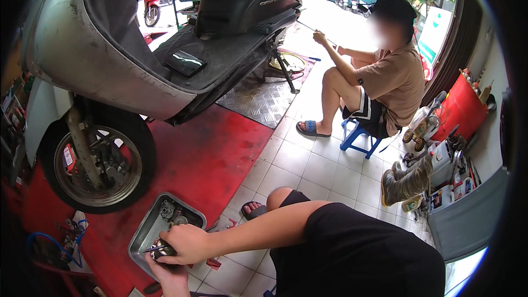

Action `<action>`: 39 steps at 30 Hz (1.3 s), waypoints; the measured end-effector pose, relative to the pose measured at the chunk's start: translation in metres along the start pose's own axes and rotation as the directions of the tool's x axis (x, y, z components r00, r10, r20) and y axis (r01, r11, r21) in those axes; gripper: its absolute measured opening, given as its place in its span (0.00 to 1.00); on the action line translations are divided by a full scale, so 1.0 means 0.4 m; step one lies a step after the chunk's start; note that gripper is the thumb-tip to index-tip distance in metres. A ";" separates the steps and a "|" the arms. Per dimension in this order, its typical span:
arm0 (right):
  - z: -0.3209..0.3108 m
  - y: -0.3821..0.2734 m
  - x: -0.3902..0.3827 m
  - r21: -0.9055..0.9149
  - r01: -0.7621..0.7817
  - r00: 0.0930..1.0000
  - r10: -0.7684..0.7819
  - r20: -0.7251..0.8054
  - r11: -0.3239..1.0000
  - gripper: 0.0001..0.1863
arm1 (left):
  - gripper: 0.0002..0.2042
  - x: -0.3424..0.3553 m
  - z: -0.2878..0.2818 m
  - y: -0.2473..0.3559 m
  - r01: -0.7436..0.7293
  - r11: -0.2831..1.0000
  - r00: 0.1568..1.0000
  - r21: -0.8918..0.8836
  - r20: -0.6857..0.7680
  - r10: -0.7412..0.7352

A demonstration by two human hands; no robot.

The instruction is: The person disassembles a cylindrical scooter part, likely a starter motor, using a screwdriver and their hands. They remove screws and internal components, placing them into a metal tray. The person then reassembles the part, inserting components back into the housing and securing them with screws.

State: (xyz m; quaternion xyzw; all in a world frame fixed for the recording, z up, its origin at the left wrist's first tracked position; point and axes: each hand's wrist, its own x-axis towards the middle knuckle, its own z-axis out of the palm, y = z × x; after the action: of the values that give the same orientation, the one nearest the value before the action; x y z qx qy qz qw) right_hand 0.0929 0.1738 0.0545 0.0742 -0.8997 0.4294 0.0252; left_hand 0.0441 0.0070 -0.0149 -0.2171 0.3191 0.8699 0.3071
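Note:
My right hand [190, 243] is closed over a small dark metal mechanical part [163, 248]. From below, my left hand [170, 276] supports the same part, its thumb side against it and most of its fingers hidden. A thin rod-like piece [151, 249] sticks out to the left of the part; whether it belongs to it I cannot tell. Both hands are over the near side of a grey metal tray [136, 228]. Inside the tray, beyond my hands, lie greyish metal parts [166, 209].
A silver-and-black scooter [143, 71] stands on a red platform [214, 154], a phone [186, 63] on its footboard. Another person [393, 71] sits on a blue stool [360, 137]. Boots [404, 181] and bottles line the right wall. Blue hose [47, 236] lies lower left.

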 end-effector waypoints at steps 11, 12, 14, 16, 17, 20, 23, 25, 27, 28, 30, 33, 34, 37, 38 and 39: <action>0.011 0.023 0.004 0.097 0.039 0.998 -0.034 -0.052 0.994 0.29 | 0.26 -0.019 0.027 -0.015 -0.064 0.998 0.998 -0.012 -0.018 0.064; 0.019 0.013 0.013 0.074 0.052 0.997 -0.048 -0.059 0.996 0.30 | 0.26 -0.034 0.028 -0.005 -0.056 0.998 0.998 -0.023 -0.027 0.055; 0.017 -0.006 0.017 0.054 0.038 0.999 -0.036 -0.025 0.998 0.30 | 0.28 -0.050 0.039 0.003 -0.041 0.999 0.998 -0.026 -0.042 0.040; -0.010 -0.010 0.021 0.028 -0.037 0.999 0.037 0.021 0.999 0.31 | 0.27 -0.008 0.013 -0.014 -0.089 0.996 0.991 -0.013 -0.105 0.087; 0.007 0.010 0.025 -0.059 0.040 0.997 -0.044 -0.065 0.997 0.30 | 0.24 -0.005 0.028 -0.012 -0.066 0.998 0.992 0.021 -0.106 0.068; -0.006 0.008 0.019 0.057 -0.013 1.000 0.013 -0.001 0.998 0.30 | 0.19 -0.034 0.066 -0.017 -0.087 0.996 0.975 0.017 -0.206 0.088; 0.007 0.008 0.030 0.076 0.100 0.994 -0.096 -0.052 0.992 0.32 | 0.19 -0.054 0.078 0.006 -0.057 0.994 0.972 -0.092 -0.233 0.034; -0.001 -0.003 0.026 0.078 0.026 0.999 -0.030 0.043 0.997 0.37 | 0.21 -0.060 0.058 0.019 -0.061 0.993 0.971 -0.097 -0.234 0.037; -0.007 0.000 0.025 0.072 0.112 0.994 -0.112 -0.009 0.991 0.36 | 0.23 -0.063 0.069 0.022 -0.086 0.993 0.963 -0.083 -0.261 0.061; 0.001 0.007 0.026 0.063 0.157 0.986 -0.153 -0.061 0.986 0.35 | 0.24 -0.063 0.067 0.025 -0.082 0.994 0.966 -0.068 -0.251 0.062; 0.002 0.009 0.028 0.089 0.196 0.975 -0.184 -0.121 0.977 0.30 | 0.24 -0.057 0.061 0.026 -0.074 0.996 0.973 -0.044 -0.223 0.062; -0.005 0.009 0.028 0.097 0.239 0.959 -0.219 -0.180 0.966 0.27 | 0.25 -0.041 0.060 0.023 -0.054 0.997 0.985 -0.047 -0.167 0.045; -0.009 0.008 0.029 0.095 0.250 0.953 -0.227 -0.198 0.964 0.27 | 0.25 -0.039 0.066 0.025 -0.055 0.997 0.982 -0.057 -0.181 0.044; -0.019 0.004 0.030 0.110 0.202 0.973 -0.186 -0.137 0.973 0.26 | 0.26 -0.019 0.029 0.027 -0.062 0.997 0.987 -0.042 -0.148 0.055; -0.019 0.024 0.026 0.075 0.209 0.971 -0.197 -0.137 0.975 0.26 | 0.27 -0.025 0.056 0.021 -0.048 0.999 0.983 -0.022 -0.176 0.044; -0.013 0.039 0.024 0.035 0.214 0.969 -0.207 -0.136 0.976 0.26 | 0.27 -0.022 0.035 0.018 -0.040 0.999 0.993 0.022 -0.113 0.043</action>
State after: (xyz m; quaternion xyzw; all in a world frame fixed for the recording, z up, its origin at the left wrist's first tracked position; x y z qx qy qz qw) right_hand 0.0811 0.1864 0.0470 0.1413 -0.8723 0.4502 0.1281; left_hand 0.0429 0.0088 0.0030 -0.2563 0.3489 0.8592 0.2726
